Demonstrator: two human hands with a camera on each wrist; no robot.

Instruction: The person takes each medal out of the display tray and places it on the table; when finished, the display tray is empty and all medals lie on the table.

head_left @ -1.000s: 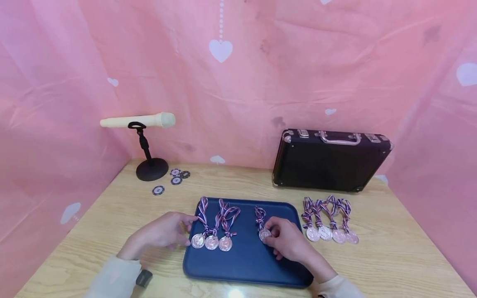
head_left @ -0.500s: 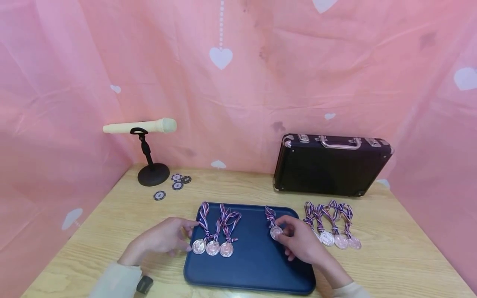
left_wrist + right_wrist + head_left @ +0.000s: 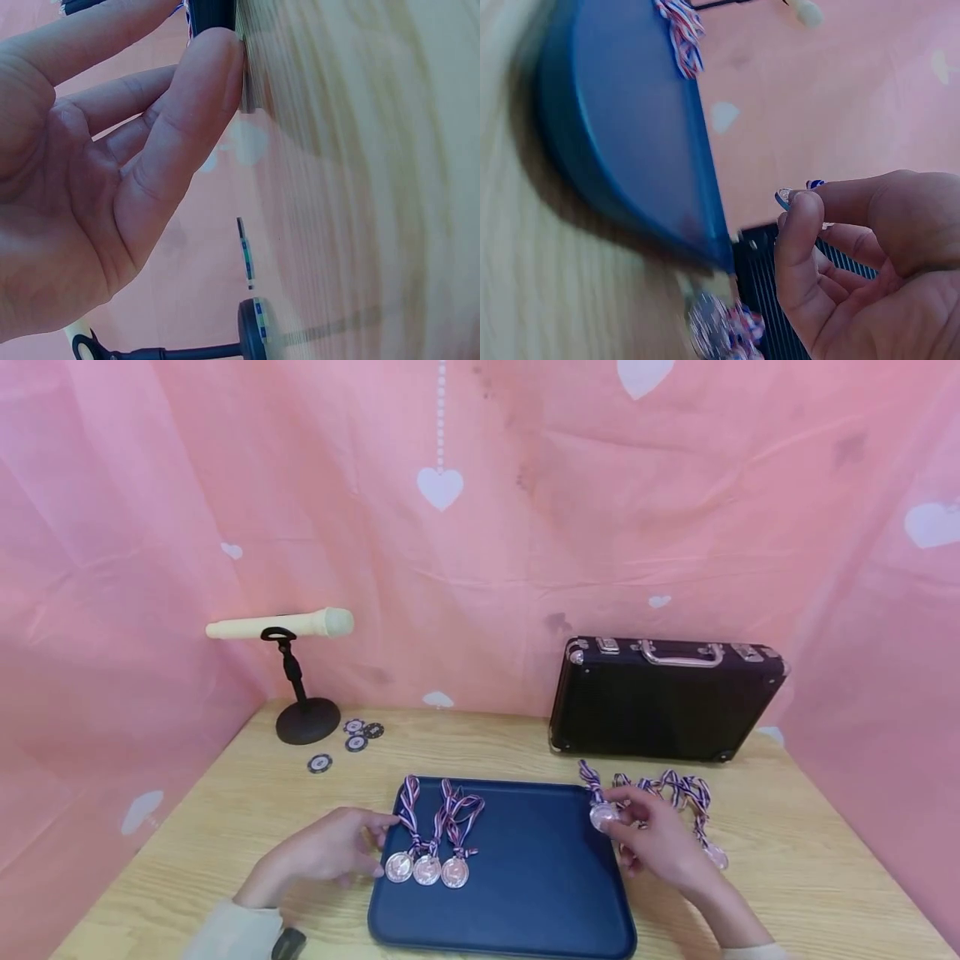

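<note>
The right hand has carried its pinched medal from the right half of the tray out to the far right corner, the ribbon now reaching past the far edge. It now hides much of the row of medals beside the right edge, fully visible a second ago

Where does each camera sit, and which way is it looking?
Head: on the person's head, facing forward and down at the tray and black case; left hand and right hand show.
Left wrist: on that wrist, picture turned sideways, looking past the left hand toward the microphone stand.
Right wrist: on that wrist, also sideways, looking past the right hand toward the tray and pink backdrop.
Shared: head and right wrist both show the right hand pinching a medal.
</note>
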